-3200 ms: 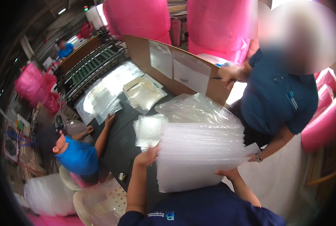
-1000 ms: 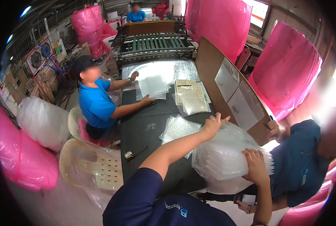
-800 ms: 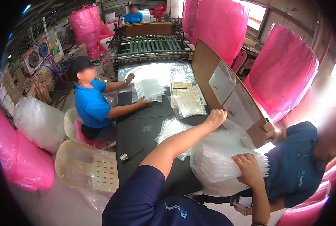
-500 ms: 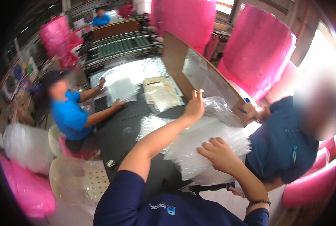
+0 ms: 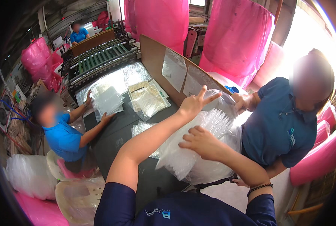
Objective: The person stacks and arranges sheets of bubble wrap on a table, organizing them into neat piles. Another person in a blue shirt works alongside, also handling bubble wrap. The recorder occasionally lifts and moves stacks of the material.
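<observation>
A stack of bubble-wrap sheets (image 5: 185,150) with uneven edges lies in front of me, partly in or against a large clear plastic bag (image 5: 234,130). My right hand (image 5: 202,143) rests over the stack, palm down, open with its fingers spread. Beside the bag's upper edge is my left hand (image 5: 194,104), open, two fingers stretched apart. Whether its lower fingers touch the plastic cannot be made out. A co-worker's hand (image 5: 241,101) on the right is at the bag's far side.
The dark table (image 5: 117,145) carries more bubble sheets (image 5: 139,130) and a pile of papers (image 5: 149,96). A seated co-worker (image 5: 64,133) at left handles a sheet stack (image 5: 107,100). A brown board (image 5: 156,56) stands along the far right edge. Behind it are pink rolls (image 5: 235,41).
My left hand's fingers have spread apart beside the bag. The bubble-sheet stack is tilted more, and my right hand stays over it. The view has shifted right.
</observation>
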### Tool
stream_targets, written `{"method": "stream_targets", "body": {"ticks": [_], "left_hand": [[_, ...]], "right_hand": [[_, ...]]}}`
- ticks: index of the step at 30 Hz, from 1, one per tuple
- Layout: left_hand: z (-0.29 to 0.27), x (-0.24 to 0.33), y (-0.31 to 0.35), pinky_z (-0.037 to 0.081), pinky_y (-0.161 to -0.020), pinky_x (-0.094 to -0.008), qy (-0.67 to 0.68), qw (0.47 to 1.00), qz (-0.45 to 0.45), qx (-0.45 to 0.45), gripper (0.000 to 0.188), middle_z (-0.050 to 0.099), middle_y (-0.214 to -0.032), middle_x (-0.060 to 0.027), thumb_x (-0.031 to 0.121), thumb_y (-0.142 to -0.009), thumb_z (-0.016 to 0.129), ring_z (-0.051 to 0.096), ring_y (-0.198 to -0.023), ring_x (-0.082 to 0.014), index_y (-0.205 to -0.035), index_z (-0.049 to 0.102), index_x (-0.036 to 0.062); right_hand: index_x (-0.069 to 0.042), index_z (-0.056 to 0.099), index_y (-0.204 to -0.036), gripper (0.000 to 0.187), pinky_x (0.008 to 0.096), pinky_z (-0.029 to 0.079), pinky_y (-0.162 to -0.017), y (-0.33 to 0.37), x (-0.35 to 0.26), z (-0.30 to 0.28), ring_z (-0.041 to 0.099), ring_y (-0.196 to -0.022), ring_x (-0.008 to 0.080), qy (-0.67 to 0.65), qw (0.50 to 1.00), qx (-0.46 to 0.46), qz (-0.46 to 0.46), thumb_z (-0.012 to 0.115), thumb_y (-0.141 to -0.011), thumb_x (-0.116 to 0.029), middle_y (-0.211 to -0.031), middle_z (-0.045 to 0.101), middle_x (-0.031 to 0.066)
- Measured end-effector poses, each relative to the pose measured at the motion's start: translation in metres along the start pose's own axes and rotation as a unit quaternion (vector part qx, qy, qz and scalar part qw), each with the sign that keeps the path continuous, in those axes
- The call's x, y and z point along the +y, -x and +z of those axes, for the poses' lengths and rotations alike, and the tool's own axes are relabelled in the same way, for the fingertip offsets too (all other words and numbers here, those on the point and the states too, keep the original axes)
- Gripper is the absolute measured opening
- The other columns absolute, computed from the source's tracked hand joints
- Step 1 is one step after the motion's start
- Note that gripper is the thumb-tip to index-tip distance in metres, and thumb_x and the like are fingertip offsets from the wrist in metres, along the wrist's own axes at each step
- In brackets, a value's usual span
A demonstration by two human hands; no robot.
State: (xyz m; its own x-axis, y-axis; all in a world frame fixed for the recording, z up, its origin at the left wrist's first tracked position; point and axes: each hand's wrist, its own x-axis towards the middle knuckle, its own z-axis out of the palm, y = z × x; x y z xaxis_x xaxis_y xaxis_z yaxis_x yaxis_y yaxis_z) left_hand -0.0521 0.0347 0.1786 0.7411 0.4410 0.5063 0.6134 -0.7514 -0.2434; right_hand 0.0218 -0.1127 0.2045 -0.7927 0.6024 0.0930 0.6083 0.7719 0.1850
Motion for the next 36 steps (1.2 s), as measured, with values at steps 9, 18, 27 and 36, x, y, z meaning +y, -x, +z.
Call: {"method": "stream_targets", "body": {"ticks": [9,18,27,36], "left_hand": [[0.105,-0.058,0.148,0.046,-0.082,-0.0429,0.368,0.869,-0.284,-0.169,0.091,0.056,-0.108,-0.0278,0.022,-0.062,0.074,0.057,-0.094,-0.0411,-0.138,0.026,0.0101],[-0.003,-0.051,0.189,0.046,-0.067,-0.0324,0.539,0.681,-0.431,-0.244,0.031,0.059,-0.078,-0.0140,0.020,-0.078,0.063,0.058,-0.074,-0.0213,-0.099,0.053,-0.0001],[0.034,-0.047,0.213,0.046,-0.062,-0.0294,0.510,0.705,-0.471,-0.149,0.040,0.059,-0.085,-0.0100,0.024,-0.077,0.067,0.056,-0.074,-0.0160,-0.106,0.049,0.0030],[0.082,0.068,0.186,0.039,-0.094,-0.0466,0.831,0.289,-0.473,-0.031,0.066,0.032,-0.138,-0.0124,0.046,-0.092,0.043,0.040,-0.120,-0.0296,-0.140,0.018,0.0088]], "right_hand": [[-0.017,0.046,-0.113,0.074,0.0369,0.038,-0.088,-0.001,0.041,0.002,0.049,-0.101,0.0256,-0.010,0.992,-0.076,0.103,0.079,-0.048,-0.010,-0.104,0.052,0.0020],[-0.018,0.048,-0.114,0.068,0.0371,0.037,-0.092,-0.002,0.080,-0.009,0.049,-0.106,0.0275,-0.022,0.987,-0.066,0.145,0.075,-0.053,-0.008,-0.107,0.054,0.0042],[-0.016,0.051,-0.110,0.064,0.0389,0.036,-0.093,-0.006,0.078,-0.012,0.050,-0.103,0.0248,0.002,0.986,-0.031,0.164,0.075,-0.052,-0.003,-0.103,0.056,0.0025],[-0.022,0.039,-0.129,0.083,0.0446,0.019,-0.109,-0.011,0.055,-0.008,0.033,-0.127,0.0269,0.010,0.975,-0.016,0.222,0.063,-0.056,0.008,-0.131,0.042,0.0077]]}}
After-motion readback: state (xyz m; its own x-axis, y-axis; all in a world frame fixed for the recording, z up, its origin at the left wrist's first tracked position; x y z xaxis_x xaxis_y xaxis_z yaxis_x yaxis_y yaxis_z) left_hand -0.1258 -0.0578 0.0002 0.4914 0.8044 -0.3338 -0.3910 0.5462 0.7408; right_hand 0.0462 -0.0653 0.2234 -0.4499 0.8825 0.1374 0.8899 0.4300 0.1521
